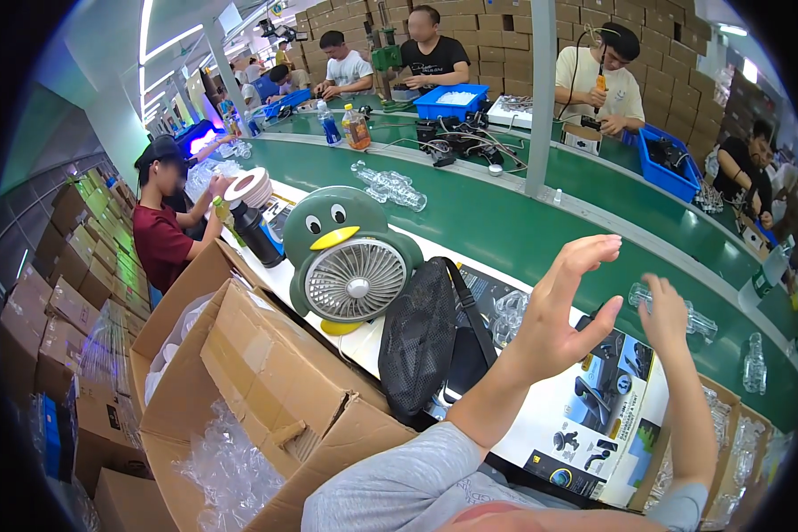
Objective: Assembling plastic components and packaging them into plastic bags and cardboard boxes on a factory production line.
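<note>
My left hand [566,306] is raised above the workbench, palm open, fingers spread, holding nothing. My right hand [667,310] is also lifted, fingers loosely curled, with nothing visible in it. A clear plastic piece [692,317] lies on the green conveyor belt [523,235] just behind my right hand. Under both hands lies a flat printed product box [594,417]. A black mesh bag [421,337] stands to the left of my left forearm.
A green penguin-shaped desk fan [346,257] stands on the bench. An open cardboard box [257,381] with clear plastic wrapping sits at my lower left. More clear plastic parts [390,186] lie on the belt. Other people work across the belt and at left, near blue bins [452,99].
</note>
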Tool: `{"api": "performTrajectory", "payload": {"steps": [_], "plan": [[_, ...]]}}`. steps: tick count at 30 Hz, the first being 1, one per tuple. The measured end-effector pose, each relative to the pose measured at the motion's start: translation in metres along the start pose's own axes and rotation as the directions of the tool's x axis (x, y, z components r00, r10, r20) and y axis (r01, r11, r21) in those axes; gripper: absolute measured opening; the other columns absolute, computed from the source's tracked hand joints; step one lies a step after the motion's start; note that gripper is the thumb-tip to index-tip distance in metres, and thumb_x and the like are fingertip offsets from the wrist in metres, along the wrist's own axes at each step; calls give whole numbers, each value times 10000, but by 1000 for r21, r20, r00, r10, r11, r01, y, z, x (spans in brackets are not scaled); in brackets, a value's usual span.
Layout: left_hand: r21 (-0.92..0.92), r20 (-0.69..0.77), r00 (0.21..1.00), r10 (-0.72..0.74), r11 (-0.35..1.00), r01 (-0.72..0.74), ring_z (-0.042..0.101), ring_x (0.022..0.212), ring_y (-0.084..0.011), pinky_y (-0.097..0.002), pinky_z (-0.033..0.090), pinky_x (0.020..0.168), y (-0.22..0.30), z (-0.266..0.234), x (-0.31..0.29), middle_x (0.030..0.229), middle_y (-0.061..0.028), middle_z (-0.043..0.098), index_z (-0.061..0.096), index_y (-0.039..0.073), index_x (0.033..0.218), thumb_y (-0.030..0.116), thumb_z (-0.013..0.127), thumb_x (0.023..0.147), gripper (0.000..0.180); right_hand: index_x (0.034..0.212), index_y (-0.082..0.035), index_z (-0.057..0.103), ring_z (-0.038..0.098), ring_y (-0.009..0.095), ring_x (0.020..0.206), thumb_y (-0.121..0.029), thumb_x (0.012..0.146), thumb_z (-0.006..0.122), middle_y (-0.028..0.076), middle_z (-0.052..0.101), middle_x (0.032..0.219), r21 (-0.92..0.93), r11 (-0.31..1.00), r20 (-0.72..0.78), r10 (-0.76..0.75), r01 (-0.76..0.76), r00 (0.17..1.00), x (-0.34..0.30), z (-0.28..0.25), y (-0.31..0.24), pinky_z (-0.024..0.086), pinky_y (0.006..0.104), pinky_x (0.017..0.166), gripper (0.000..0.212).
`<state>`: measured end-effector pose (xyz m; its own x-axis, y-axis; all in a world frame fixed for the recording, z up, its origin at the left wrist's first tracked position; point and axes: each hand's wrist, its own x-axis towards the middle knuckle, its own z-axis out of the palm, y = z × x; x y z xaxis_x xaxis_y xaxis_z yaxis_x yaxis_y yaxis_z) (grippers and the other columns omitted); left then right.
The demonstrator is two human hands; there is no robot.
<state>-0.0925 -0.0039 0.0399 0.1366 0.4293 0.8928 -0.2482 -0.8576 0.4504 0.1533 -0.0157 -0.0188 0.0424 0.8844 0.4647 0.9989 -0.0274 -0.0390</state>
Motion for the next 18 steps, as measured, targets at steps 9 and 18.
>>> {"api": "performTrajectory", "payload": {"steps": [9, 18], "plan": [[-129, -206, 979, 13, 991, -40, 582, 914, -226, -324, 452, 801, 4, 4, -4, 1095, -187, 528, 408, -12, 1131, -44, 489, 782, 359, 878, -187, 681, 627, 215, 646, -412, 780, 588, 18, 653, 713, 507, 860, 812, -501, 65, 300, -130, -85, -87, 482, 327, 583, 263], [-144, -180, 983, 29, 988, -55, 587, 861, -216, -319, 463, 779, 12, 13, -8, 1064, -187, 535, 408, -7, 1107, -58, 463, 780, 336, 878, -118, 616, 626, 216, 739, -592, 788, 513, 23, 642, 788, 687, 727, 726, -685, -13, 65, -185, -42, -112, 482, 330, 607, 493]]}}
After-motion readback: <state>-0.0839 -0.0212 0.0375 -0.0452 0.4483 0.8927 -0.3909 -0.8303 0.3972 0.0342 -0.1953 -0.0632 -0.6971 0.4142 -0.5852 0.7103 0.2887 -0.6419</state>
